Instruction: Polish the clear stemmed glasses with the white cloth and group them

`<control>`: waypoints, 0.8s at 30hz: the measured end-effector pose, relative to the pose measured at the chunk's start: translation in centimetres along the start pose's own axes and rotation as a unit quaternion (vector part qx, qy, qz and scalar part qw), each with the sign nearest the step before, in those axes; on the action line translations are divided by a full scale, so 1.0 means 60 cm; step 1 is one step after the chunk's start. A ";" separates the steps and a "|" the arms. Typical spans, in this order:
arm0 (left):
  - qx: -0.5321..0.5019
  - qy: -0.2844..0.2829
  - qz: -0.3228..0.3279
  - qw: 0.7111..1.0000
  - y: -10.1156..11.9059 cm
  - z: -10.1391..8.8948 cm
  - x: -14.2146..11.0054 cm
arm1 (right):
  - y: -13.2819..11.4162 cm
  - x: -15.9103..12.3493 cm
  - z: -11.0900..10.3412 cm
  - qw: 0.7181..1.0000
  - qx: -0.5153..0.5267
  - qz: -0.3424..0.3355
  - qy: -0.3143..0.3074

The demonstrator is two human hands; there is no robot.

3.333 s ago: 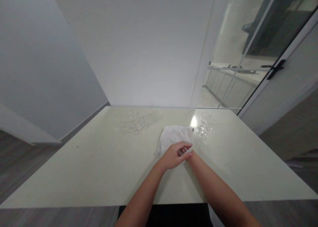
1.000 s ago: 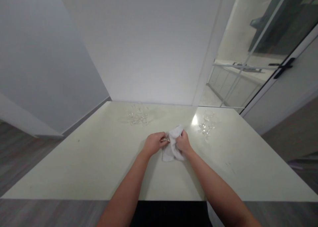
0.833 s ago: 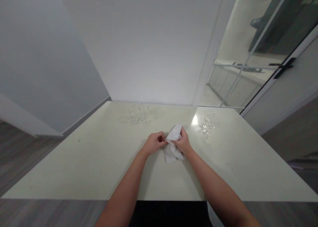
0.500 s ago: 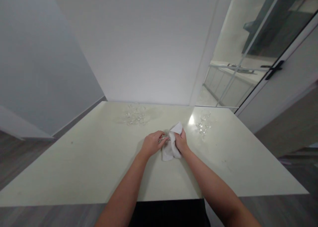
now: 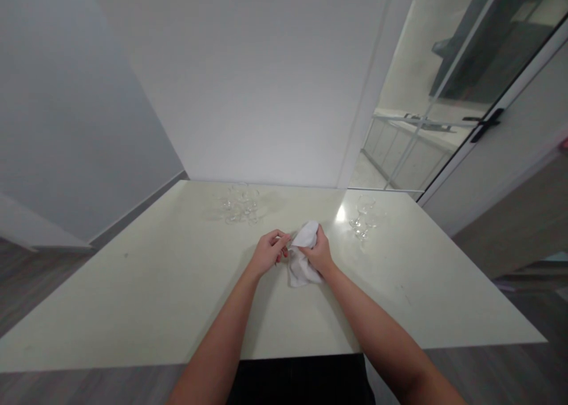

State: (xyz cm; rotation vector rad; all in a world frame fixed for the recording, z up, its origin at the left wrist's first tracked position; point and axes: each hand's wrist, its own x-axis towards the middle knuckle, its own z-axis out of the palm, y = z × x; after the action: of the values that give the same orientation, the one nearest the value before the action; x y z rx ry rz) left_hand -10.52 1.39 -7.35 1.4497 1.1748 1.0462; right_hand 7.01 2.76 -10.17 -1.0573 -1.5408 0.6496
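Note:
My left hand (image 5: 267, 252) is closed in a pinch on a small clear glass (image 5: 287, 243), which shows only as a glint between my hands. To its right, my right hand (image 5: 316, 252) is closed on a crumpled white cloth (image 5: 300, 270). The cloth is bunched against the glass and its lower part hangs onto the pale table (image 5: 155, 287). Both hands are just above the middle of the table, almost touching each other.
A cluster of several small clear glasses (image 5: 240, 205) stands at the back left of the table. A few more glasses (image 5: 362, 219) stand at the back right. A white wall lies behind, and glass sliding doors (image 5: 448, 97) are to the right.
Earlier the cloth lay spread on the table under both hands. It is now gathered in my right hand against the glass in my left, and the hands have been twisting slightly against each other.

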 end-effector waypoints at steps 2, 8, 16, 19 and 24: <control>-0.019 0.005 0.004 1.000 0.002 -0.001 0.000 | 0.000 0.000 0.002 1.000 0.006 0.016 0.014; -0.001 -0.015 0.034 0.999 0.004 -0.004 -0.001 | 0.004 0.003 0.003 0.998 0.036 0.040 0.023; 0.025 -0.002 0.021 0.999 -0.002 -0.002 0.000 | 0.002 0.001 0.004 0.998 0.043 0.048 0.022; 0.061 0.010 0.047 0.997 -0.003 -0.004 0.000 | 0.006 0.004 0.006 0.996 0.056 0.065 0.033; 0.133 0.065 0.152 0.977 -0.007 -0.001 -0.001 | 0.020 0.015 0.006 0.973 0.143 0.157 0.092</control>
State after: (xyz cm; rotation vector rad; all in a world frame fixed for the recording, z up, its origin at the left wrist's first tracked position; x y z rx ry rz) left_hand -10.67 1.40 -7.72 1.8366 1.2474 1.2419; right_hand 7.02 4.14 -10.86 -1.1144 -1.0901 0.9330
